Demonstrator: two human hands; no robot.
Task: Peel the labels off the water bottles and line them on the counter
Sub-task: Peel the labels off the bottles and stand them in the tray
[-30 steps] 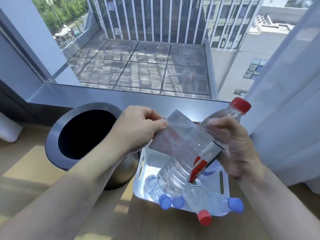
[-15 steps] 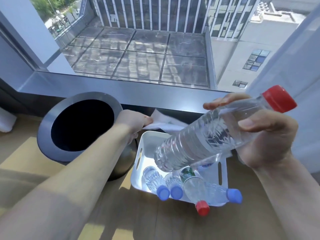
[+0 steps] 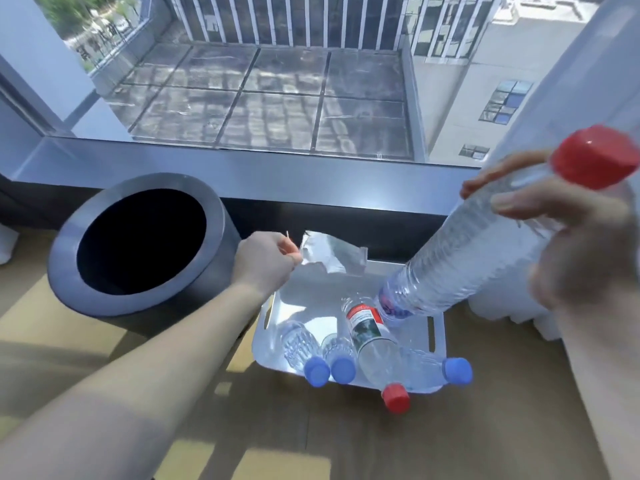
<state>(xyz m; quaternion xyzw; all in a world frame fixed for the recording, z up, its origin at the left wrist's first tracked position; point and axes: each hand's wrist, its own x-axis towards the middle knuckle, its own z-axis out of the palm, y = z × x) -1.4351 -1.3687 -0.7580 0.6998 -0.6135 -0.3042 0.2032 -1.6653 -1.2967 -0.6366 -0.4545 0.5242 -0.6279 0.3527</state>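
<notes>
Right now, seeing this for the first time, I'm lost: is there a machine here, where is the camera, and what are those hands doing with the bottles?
No machine here: these are a person's two bare hands. The single picture comes from a wide-angle camera worn on the head, looking forward and down, so the arms reach in from the bottom edge. The left hand pinches a peeled label beside the dark round bin. The right hand holds a bare bottle with a red cap, tilted above a white tray. The tray sits on a wooden surface and holds more bottles lying down: three blue-capped bottles and a red-capped bottle with its label on. Behind runs a window ledge.
</notes>
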